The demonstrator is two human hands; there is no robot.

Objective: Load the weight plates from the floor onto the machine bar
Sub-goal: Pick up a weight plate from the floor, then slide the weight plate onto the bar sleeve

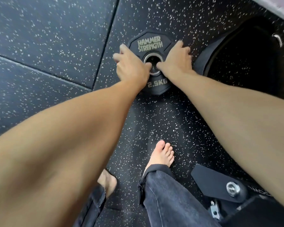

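Note:
A small black weight plate (150, 44) marked HAMMER STRENGTH and 2.5KG lies flat on the speckled rubber floor (56, 46). My left hand (131, 66) grips its left side, thumb hooked into the steel-ringed centre hole and fingers curled over the outer edge. On the right side my right hand (177, 60) grips it the same way, thumb at the hole and fingers over the rim. A much larger black plate (239, 63) stands at the right, close to my right hand. No machine bar is in view.
My bare feet (162, 155) stand on the floor just below the small plate. A black machine base with a steel bolt (231, 188) sits at the lower right. Floor-mat seams (103, 51) run along the left.

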